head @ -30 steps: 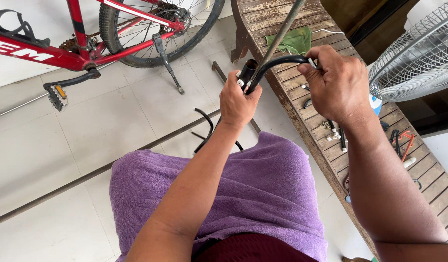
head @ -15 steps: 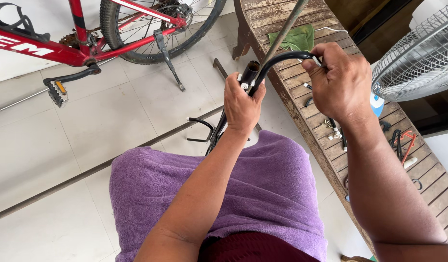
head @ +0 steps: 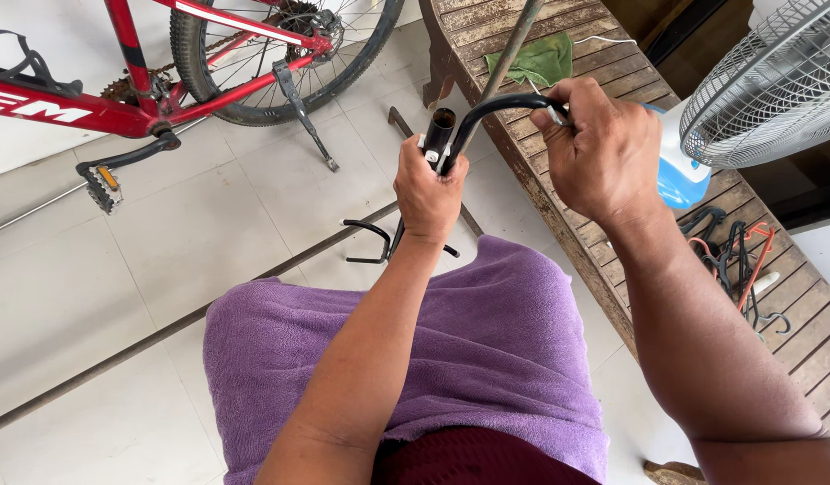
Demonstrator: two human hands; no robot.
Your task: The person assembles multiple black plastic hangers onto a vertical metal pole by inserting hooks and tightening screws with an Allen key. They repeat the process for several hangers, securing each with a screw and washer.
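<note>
Pale square floor tiles fill the left half of the frame, matte and crossed by dark grout lines. Along the right runs a weathered wooden slat bench, its boards grey and worn. Upper left, a red bicycle stands on its kickstand, front half cut off by the frame edge, one flat pedal hanging low. Top right, the wire grille of a fan shows only in part.

Centre frame: the left hand is closed in a fist around the black tube of a bicycle pump, open end up. The right hand is wrapped tight on the curved black hose that arcs from the tube's top toward it. What sits at the hose's end is hidden inside the fingers. The pump's lower body disappears behind the left wrist; only thin black foot bars show on the tiles below.

A fuzzy purple towel covers the person's lap. On the bench lie a crumpled green cloth and, further right, a tangle of black and orange hooks, hard to make out.
</note>
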